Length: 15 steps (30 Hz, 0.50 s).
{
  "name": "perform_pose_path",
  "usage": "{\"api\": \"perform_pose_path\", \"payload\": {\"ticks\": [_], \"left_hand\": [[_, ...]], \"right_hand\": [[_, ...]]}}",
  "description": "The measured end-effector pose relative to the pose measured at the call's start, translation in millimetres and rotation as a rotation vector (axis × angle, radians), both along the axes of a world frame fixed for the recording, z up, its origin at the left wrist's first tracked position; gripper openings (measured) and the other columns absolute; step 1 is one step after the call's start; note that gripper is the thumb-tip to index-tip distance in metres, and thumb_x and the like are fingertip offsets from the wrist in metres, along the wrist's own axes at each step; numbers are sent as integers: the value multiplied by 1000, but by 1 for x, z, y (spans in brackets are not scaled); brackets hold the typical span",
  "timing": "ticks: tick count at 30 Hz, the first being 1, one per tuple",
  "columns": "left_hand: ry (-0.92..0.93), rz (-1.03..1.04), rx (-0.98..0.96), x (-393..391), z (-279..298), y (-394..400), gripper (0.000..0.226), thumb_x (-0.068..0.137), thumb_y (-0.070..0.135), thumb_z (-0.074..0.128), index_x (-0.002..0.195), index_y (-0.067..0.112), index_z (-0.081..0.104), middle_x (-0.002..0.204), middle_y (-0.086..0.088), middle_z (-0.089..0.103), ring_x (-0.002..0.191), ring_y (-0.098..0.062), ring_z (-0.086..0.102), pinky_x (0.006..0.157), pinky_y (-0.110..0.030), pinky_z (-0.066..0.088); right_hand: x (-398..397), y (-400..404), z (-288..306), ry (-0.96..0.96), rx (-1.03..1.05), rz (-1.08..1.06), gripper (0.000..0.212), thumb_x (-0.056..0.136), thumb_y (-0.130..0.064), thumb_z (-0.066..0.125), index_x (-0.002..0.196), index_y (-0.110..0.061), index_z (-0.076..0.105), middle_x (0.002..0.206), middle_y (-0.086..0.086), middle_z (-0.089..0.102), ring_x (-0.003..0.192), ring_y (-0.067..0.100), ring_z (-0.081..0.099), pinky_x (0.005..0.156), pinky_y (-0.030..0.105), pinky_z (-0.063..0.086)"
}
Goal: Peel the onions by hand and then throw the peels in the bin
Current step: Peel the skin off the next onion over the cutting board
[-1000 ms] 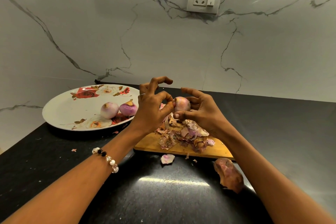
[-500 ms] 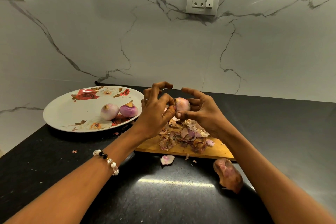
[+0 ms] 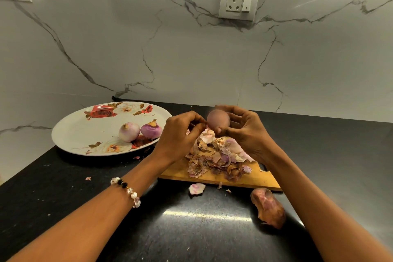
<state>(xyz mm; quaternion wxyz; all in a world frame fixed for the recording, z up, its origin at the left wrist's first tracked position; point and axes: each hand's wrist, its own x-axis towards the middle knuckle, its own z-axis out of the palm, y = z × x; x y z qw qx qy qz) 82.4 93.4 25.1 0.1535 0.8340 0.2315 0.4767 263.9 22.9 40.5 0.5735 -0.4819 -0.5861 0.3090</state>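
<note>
Worktop (image 3: 63,208) black, pale-flecked; wall (image 3: 191,59) white marble, grey-veined; plate (image 3: 85,130) at centre left white with red, cream and orange roses; two plated onions (image 3: 139,131) white-purple; held onion (image 3: 218,122) dull pink; peels (image 3: 217,157) mauve-tan on an amber board (image 3: 180,173); bracelet (image 3: 127,190) pearl-and-black beads.

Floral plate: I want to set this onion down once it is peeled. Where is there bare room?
The white floral plate is bare left of its two peeled onions. The black counter right of the wooden cutting board is free too. The board is crowded with the peel heap.
</note>
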Motion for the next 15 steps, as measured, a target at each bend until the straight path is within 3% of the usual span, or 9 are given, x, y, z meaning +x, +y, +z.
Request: {"api": "perform_pose_path", "payload": {"ticks": [3, 8, 12, 15], "left_hand": [[-67, -8, -60, 1, 1, -1, 19, 90, 21, 64, 105, 10, 67, 88, 2, 69, 72, -3, 63, 61, -7, 46], [-101, -76, -75, 0, 4, 0, 43, 82, 24, 73, 123, 15, 62, 108, 4, 67, 87, -3, 63, 70, -7, 50], [-74, -127, -150, -1, 4, 0, 57, 78, 18, 76, 131, 20, 56, 117, 3, 64, 89, -8, 66, 73, -14, 54], [-129, -145, -201, -2, 5, -1, 51, 78, 18, 74, 127, 18, 59, 114, 2, 68, 91, -7, 69, 75, -19, 56]], "right_hand": [[-1, 1, -1, -15, 16, 13, 63, 58, -11, 82, 118, -16, 64, 117, 7, 66, 106, 24, 67, 82, 36, 59], [-1, 2, -2, -37, 50, 74, 65, 60, -14, 84, 122, -16, 64, 124, 8, 64, 116, 26, 62, 92, 44, 55], [-1, 0, -1, -40, 42, 98, 63, 66, -10, 80, 126, -18, 61, 128, 7, 61, 117, 24, 61, 89, 38, 56], [0, -1, -1, -23, 37, 132, 61, 69, -6, 77, 127, -17, 59, 128, 10, 60, 115, 25, 62, 86, 35, 57]]}}
